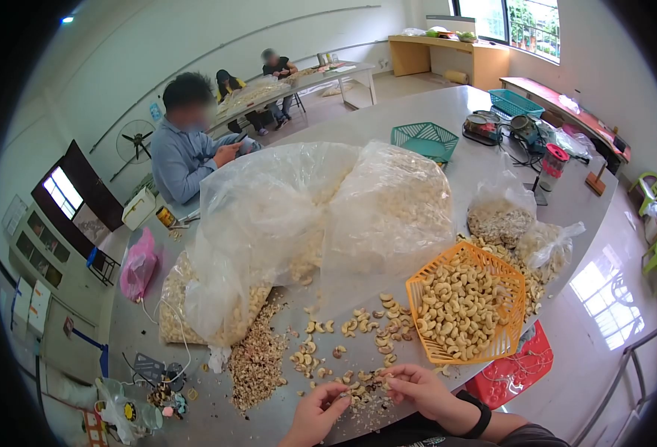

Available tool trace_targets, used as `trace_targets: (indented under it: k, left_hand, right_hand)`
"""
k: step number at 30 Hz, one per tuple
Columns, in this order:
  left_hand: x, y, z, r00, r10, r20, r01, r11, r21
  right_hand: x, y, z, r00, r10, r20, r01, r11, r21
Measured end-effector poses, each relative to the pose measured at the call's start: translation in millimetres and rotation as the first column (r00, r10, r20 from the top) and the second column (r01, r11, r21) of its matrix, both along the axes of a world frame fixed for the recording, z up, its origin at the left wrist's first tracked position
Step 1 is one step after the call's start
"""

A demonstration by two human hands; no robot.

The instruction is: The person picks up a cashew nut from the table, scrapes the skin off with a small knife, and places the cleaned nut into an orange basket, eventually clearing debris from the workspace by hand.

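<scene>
hands [365,402] curled, fingers pinching cashews [364,389]

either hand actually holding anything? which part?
The right hand seems to pinch a cashew piece between its fingertips, too small to tell which part. The left hand rests fingertips on the loose cashews; no clear hold.

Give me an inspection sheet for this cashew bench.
Surface: grey table, nuts scattered loose.
Job's things: cashews under both hands; orange basket full of nuts.
Clutter: two big clear bags, husk pile, small bags, teal baskets.
Grip: left hand and right hand pinch at nuts; hold unclear.
Cables: white cord at table's left.
Surroundings: person seated opposite, two more behind; fan.
</scene>
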State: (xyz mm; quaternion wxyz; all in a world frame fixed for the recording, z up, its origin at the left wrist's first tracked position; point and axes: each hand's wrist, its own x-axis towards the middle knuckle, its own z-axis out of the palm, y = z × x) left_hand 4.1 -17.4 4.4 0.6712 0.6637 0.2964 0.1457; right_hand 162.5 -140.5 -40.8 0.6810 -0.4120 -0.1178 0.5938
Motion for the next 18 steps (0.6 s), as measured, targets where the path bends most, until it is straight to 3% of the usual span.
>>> trace_targets:
  k: [2,4,18]
  left_hand:
    - [0.1,-0.1,0.2,1.0,-0.003,0.008,0.003,1.0,-0.02]
    - [0.8,-0.4,1.7,0.993,0.029,-0.114,-0.039,0.995,-0.088]
    - [-2.6,-0.2,-2.5,0.997,0.011,-0.079,-0.017,0.997,-0.071]
  right_hand:
    - [-0.2,0.0,-0.7,1.0,0.0,-0.002,0.0,1.0,0.001]
    - [-0.4,0.1,-0.6,1.0,0.0,-0.003,0.0,1.0,0.003]
    - [-2.0,-1.1,0.5,1.0,0.003,0.001,-0.003,1.0,0.007]
